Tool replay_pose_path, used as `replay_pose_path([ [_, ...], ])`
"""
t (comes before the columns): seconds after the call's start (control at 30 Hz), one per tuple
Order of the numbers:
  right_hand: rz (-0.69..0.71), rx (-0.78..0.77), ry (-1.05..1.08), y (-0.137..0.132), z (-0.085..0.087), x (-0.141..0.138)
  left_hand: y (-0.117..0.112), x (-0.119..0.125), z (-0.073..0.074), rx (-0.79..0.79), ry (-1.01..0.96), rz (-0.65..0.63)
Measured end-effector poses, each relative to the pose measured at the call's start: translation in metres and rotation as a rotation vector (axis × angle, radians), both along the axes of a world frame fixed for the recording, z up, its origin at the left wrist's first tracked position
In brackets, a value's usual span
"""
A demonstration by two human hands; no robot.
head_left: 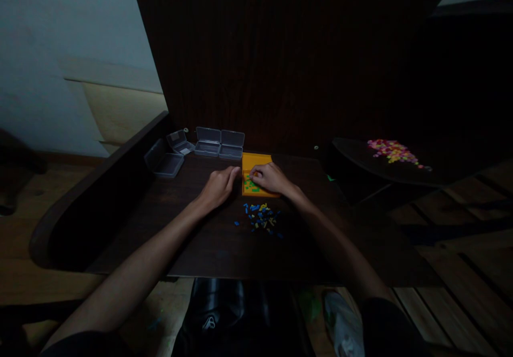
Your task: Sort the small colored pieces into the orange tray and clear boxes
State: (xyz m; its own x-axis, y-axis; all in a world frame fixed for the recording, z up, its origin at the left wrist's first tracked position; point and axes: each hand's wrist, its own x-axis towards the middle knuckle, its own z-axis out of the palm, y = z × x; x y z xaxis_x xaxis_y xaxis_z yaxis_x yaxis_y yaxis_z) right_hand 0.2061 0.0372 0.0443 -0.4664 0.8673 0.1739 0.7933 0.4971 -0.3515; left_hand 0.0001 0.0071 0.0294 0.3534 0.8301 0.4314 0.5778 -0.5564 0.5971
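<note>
An orange-yellow box (256, 159) lies open on the dark wooden table, with several small green plastic pieces (251, 186) inside. My right hand (270, 178) reaches over the box from the right. Its thumb and fingers are pinched together among the green pieces; what is between the fingertips is too small to make out. Just left of the box, my left hand (218, 186) is closed with its thumb toward the box edge. Its palm side is hidden, so any held thing cannot be seen. Nearer to me lies a loose pile of small blue and yellow pieces (262, 218).
Clear plastic boxes with raised lids (219, 148) stand along the back left, another (168, 165) beside the table's raised side panel (100, 196). On a dark surface to the right sits a heap of pink, red and yellow bits (395, 152). The scene is dim.
</note>
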Motion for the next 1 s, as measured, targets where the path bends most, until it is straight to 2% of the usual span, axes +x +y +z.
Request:
replay_pose_path([
  [0.1, -0.024, -0.016, -0.082, 0.005, -0.004, -0.004, 0.002, -0.001, -0.003, -0.049, -0.011, -0.010],
  [0.3, -0.036, -0.016, -0.136, 0.011, -0.010, -0.008, 0.002, -0.004, -0.006, -0.093, -0.055, -0.169],
  [0.63, -0.038, -0.020, -0.137, 0.012, -0.008, -0.006, 0.009, -0.005, -0.012, 0.061, 0.028, -0.130],
  [0.87, -0.080, 0.013, 0.041, 0.002, 0.009, 0.026, 0.008, -0.004, -0.012, 0.035, 0.092, -0.122],
  [1.0, -0.063, 0.038, 0.170, -0.013, 0.012, 0.050, 0.005, -0.005, -0.009, -0.010, 0.124, -0.132],
])
